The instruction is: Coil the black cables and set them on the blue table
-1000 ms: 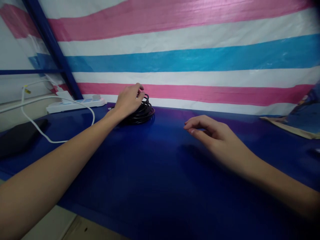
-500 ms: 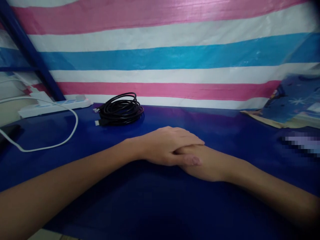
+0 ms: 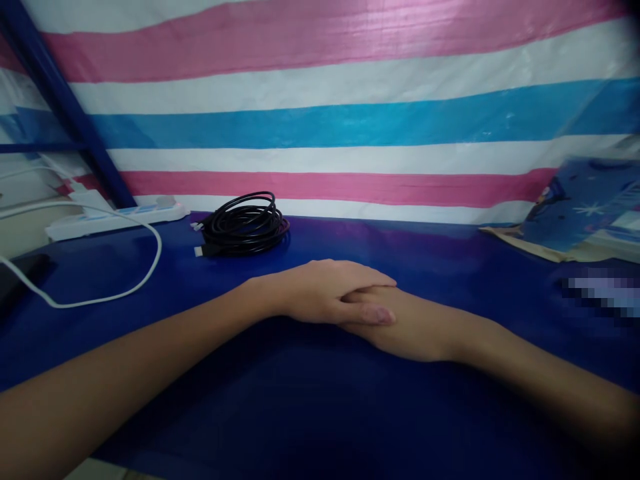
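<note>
My left hand [image 3: 323,288] rests across the back of my right hand [image 3: 400,331], over the blue desk [image 3: 310,407]. Its thumb lies apart from the other fingers, which stretch flat over the right hand. The fingers of my right hand are mostly hidden beneath the left one. Beyond both hands, a coiled black cable [image 3: 245,230] with a metal-tipped plug lies on the desk, touched by neither hand.
A white power strip [image 3: 120,220] with a plugged-in charger and a white cord [image 3: 159,257] is at the left. A dark flat object [image 3: 23,280] lies nearby. At the right are a blue patterned bag-like item [image 3: 575,207] and a pixelated object [image 3: 600,293]. A striped sheet [image 3: 320,127] hangs behind.
The camera view has shifted slightly, so the background sits a little lower. My left hand has slid a little to the left over my right hand. The cable stays put.
</note>
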A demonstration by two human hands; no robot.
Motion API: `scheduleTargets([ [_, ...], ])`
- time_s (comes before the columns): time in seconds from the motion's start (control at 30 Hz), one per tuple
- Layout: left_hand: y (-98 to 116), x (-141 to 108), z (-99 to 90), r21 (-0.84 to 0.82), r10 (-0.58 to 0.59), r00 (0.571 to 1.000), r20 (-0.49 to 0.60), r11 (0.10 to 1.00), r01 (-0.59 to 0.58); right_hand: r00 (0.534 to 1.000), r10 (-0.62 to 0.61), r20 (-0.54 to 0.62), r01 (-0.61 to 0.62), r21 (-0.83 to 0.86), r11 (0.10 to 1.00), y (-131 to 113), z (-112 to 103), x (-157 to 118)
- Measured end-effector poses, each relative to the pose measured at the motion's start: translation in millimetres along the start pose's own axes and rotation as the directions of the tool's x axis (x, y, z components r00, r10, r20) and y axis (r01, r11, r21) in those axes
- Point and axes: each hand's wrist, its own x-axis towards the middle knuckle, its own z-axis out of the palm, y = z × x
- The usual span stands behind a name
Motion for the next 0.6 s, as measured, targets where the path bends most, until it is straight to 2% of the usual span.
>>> scheduleTargets([
  [0.6, 0.7, 0.3, 0.3, -0.018, 0.003, 1.000, -0.027, 1.000, -0.003, 0.999, 0.046, -0.016, -0.046, 0.027, 0.999, -2.1, -2.7, 0.3],
])
